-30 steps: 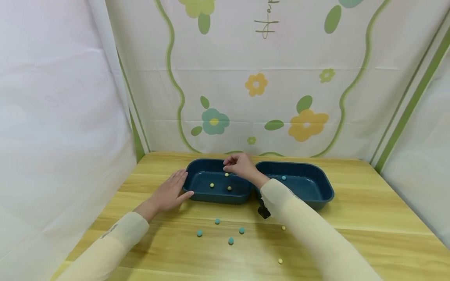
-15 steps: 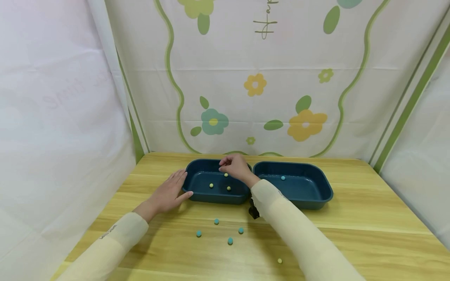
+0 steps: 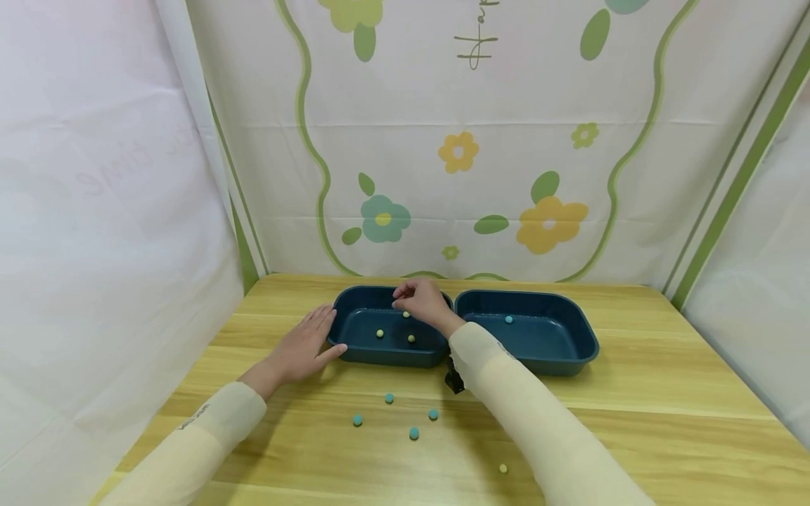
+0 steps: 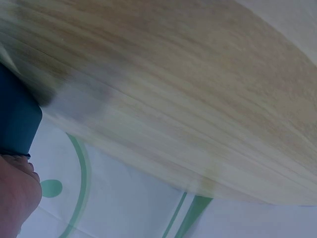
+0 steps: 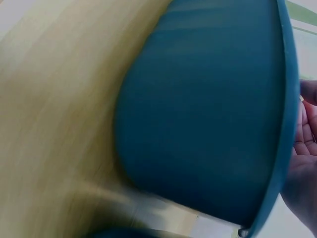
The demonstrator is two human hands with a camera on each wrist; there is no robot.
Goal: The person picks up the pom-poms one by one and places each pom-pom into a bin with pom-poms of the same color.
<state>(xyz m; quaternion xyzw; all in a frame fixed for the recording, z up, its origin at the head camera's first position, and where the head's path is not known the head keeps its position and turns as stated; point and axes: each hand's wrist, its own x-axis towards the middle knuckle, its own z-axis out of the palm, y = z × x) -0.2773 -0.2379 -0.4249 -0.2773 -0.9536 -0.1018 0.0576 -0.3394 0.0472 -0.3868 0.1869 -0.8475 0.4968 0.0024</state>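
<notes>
My left hand (image 3: 305,349) rests on the left end of the left dark blue tray (image 3: 386,356), fingers straight along the rim and thumb at the front corner. Above the same tray, my right hand (image 3: 422,303) has thumb and forefinger pinched together. A speck of yellow ball (image 5: 301,98) shows between them in the right wrist view. Inside that tray lie several small yellow balls, one (image 3: 380,334) at left, one (image 3: 411,339) nearer the front, one (image 3: 406,315) below my fingers. The right dark blue tray (image 3: 550,365) holds one blue ball (image 3: 509,320).
Several blue balls lie on the wooden table (image 3: 304,450) before the trays, among them one blue ball (image 3: 414,433) nearest me. A loose yellow ball (image 3: 503,469) is beside my right sleeve (image 3: 525,414). A patterned white cloth (image 3: 418,176) hangs behind.
My right hand has shifted slightly left above the left tray, its forearm swinging left too and covering a yellow ball on the table. The left hand stays put.
</notes>
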